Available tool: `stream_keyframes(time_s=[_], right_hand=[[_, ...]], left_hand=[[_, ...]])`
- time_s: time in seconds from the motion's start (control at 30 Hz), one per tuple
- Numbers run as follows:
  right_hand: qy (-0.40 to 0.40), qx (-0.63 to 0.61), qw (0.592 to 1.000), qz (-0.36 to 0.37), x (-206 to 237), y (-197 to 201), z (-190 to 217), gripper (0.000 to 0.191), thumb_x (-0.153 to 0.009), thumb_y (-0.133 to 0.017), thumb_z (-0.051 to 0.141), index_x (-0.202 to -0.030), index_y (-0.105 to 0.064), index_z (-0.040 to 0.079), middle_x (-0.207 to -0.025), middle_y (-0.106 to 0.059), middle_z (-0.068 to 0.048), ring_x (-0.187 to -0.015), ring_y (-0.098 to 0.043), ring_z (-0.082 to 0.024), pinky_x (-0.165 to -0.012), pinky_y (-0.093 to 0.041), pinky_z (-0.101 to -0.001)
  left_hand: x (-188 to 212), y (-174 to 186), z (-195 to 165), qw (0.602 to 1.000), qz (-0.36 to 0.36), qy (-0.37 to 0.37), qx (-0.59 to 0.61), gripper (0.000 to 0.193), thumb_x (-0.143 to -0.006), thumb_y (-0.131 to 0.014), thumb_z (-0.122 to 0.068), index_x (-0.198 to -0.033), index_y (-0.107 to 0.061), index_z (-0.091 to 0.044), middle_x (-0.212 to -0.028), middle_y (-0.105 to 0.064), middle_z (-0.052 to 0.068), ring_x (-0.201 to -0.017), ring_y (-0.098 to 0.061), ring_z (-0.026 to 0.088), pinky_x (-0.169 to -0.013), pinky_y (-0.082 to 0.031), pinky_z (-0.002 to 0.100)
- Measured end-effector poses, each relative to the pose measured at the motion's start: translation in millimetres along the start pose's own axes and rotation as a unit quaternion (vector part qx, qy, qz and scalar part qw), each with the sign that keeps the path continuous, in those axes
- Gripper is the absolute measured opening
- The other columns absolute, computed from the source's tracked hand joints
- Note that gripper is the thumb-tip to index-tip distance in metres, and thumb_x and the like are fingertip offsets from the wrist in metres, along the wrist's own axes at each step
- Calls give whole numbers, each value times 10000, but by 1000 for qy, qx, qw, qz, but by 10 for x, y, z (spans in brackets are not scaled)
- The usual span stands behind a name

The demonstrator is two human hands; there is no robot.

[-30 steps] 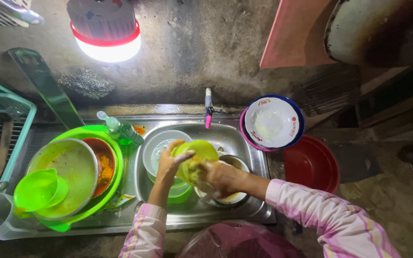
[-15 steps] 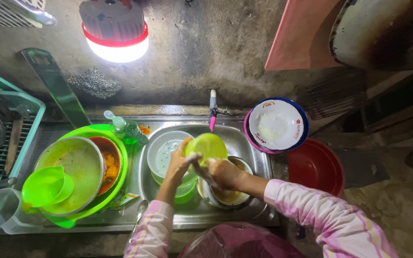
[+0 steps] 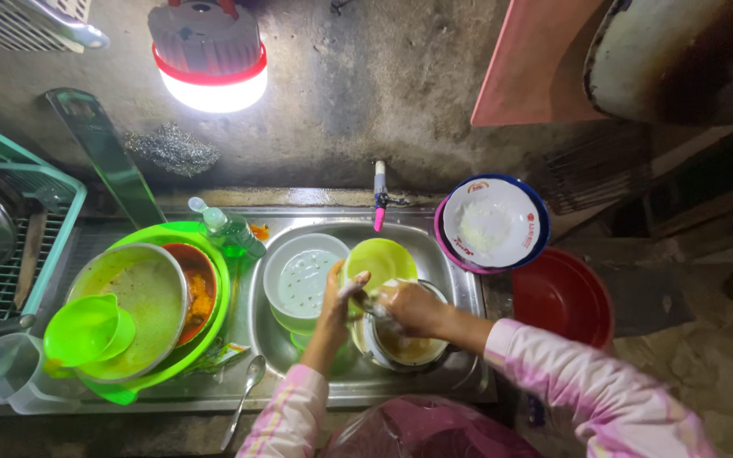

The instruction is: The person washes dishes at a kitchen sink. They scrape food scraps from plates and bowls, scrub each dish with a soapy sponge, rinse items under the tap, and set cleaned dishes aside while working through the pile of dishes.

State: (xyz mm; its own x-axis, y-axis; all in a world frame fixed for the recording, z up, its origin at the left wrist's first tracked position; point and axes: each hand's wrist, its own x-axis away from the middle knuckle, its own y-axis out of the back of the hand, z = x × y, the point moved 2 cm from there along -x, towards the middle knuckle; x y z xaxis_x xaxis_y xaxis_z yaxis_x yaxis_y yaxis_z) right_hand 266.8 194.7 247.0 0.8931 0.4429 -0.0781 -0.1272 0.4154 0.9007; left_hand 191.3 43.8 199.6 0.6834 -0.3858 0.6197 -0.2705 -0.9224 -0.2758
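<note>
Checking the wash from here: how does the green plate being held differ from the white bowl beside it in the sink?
The green plate is yellow-green, shallow, tilted and held by the left hand; the white bowl is white, deeper, resting flat and untouched. The right hand is at the plate's lower edge, not the bowl. Both are round and over the sink.

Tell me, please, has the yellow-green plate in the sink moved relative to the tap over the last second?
Yes. The yellow-green plate, held by the left hand, has moved up and right, closer under the tap.
</note>
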Motion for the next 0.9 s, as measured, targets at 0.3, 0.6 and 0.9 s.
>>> stream_keyframes(time_s=[0.3,0.6,0.9], right_hand=[[-143,-117,975,-127,-87,-8,258,305,-716,-726,146,-978,-636,18,-946,-676,-213,-895,-658,-435,-770,-539,-492],[115,82,990,27,-1,206,187,238,-702,-723,266,-841,-693,76,-830,-652,-163,-820,-664,-372,-812,-494,-612],[-12,54,985,-166,-179,280,230,156,-740,-708,171,-850,-672,65,-899,-646,-127,-874,-641,-322,-800,-521,-453]], left_hand=[[-21,-74,354,925,143,-46,349,508,-895,-696,-331,-1325,-520,-126,-1103,-610,92,-987,-613,256,-804,-559,456],[116,267,-565,979,158,-25,-124,719,-768,-615,-215,-1476,-490,-232,-1130,-706,72,-1019,-670,195,-801,-549,399],[3,-116,-128,955,36,-231,182,797,-767,-741,-195,-1494,-426,-106,-1243,-641,98,-1106,-647,238,-939,-548,369]])
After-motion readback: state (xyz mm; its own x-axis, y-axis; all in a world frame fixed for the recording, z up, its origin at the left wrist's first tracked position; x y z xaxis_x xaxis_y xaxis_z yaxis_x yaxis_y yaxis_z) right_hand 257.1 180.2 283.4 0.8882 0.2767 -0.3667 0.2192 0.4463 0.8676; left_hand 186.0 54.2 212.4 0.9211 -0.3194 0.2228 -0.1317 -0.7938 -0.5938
